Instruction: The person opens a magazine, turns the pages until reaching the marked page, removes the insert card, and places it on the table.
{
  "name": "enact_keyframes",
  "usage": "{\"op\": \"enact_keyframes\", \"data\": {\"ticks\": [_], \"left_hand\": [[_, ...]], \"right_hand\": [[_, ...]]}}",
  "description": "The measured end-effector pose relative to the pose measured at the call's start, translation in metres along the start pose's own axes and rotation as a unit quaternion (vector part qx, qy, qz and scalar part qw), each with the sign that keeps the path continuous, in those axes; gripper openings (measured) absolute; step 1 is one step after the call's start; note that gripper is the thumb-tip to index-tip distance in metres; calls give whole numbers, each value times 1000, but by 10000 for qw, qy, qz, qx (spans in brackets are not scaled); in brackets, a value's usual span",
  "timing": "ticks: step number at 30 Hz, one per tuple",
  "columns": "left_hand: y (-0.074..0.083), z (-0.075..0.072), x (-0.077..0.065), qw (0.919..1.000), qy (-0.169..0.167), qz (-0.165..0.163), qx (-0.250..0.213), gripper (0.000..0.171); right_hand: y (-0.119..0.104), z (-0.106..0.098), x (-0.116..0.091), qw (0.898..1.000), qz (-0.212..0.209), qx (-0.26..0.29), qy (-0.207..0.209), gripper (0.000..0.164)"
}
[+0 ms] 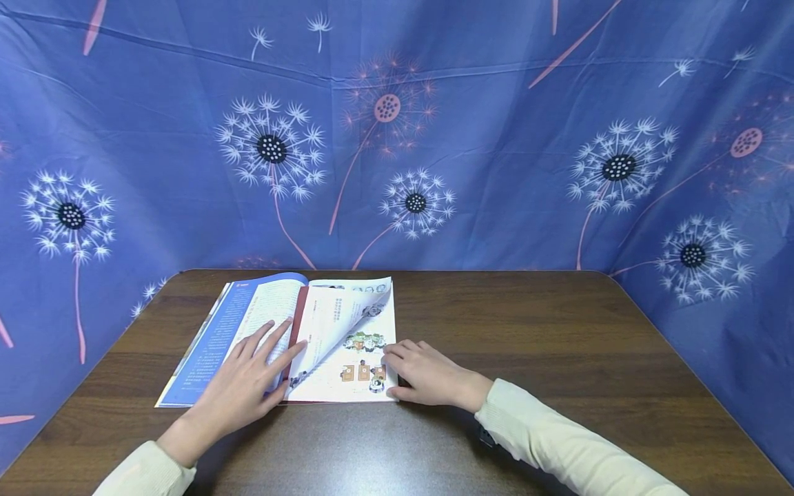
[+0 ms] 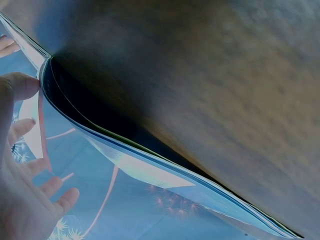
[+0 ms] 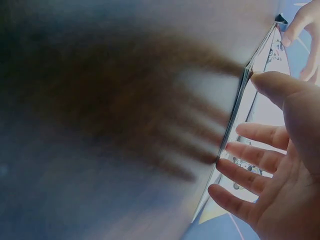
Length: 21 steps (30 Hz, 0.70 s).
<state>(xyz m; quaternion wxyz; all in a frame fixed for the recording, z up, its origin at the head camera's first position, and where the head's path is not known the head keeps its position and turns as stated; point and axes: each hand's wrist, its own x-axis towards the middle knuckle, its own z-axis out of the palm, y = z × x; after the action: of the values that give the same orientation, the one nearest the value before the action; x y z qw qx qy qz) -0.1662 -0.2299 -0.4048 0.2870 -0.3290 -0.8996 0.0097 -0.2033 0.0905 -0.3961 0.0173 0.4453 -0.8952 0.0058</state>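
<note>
An open book (image 1: 298, 394) with printed text and cartoon pictures lies on the table, its blue-bordered left page (image 1: 214, 344) bowed up toward the spine. On the right side a loose leaf (image 1: 322, 317) curls over diagonally, partly covering the illustrated page (image 1: 372, 355) beneath. My left hand (image 1: 238, 386) rests with spread fingers on the left page, fingertips around the spine. In the left wrist view its thumb (image 2: 25, 86) touches the book's near edge. My right hand (image 1: 428, 375) is at the right edge, its extended fingers and thumb (image 3: 272, 85) touching the page border.
The brown wooden table (image 1: 527, 324) extends on both sides of the book. Behind it hangs a blue cloth (image 1: 496, 138) with a dandelion print. A small dark object (image 1: 486, 437) shows beneath the right sleeve (image 1: 546, 434).
</note>
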Motion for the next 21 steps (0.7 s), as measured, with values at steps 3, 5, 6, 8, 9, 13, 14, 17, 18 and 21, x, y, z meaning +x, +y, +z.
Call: {"op": "enact_keyframes", "data": {"ticks": [3, 5, 6, 8, 9, 13, 14, 17, 18, 21], "left_hand": [[1, 0, 0, 9999, -108, 11, 23, 59], [1, 1, -1, 9998, -188, 20, 35, 60], [2, 1, -1, 9997, -226, 27, 50, 61], [2, 1, -1, 9996, -276, 24, 52, 62], [2, 2, -1, 9995, -296, 21, 51, 62], [3, 2, -2, 9993, -378, -42, 32, 60], [4, 2, -2, 9991, -413, -68, 30, 59], [5, 2, -2, 9985, -527, -152, 30, 57], [5, 2, -2, 9984, -545, -169, 25, 56], [6, 1, -2, 9983, -556, -185, 27, 59]], "right_hand": [[0, 0, 0, 10000, -6, -28, -40, 48], [0, 1, 0, 10000, -9, -52, -58, 49], [0, 1, 0, 10000, -11, -65, -68, 49], [0, 1, 0, 9999, -17, -73, -79, 49], [0, 1, 0, 9999, -21, -75, -83, 49], [0, 0, -1, 9999, -55, -77, -86, 50], [0, -1, -1, 9999, -65, -75, -85, 51], [0, -3, -2, 9999, -97, -81, -91, 52], [0, -3, -2, 9999, -98, -85, -103, 53], [0, -4, -2, 9998, -106, -108, -137, 55]]}}
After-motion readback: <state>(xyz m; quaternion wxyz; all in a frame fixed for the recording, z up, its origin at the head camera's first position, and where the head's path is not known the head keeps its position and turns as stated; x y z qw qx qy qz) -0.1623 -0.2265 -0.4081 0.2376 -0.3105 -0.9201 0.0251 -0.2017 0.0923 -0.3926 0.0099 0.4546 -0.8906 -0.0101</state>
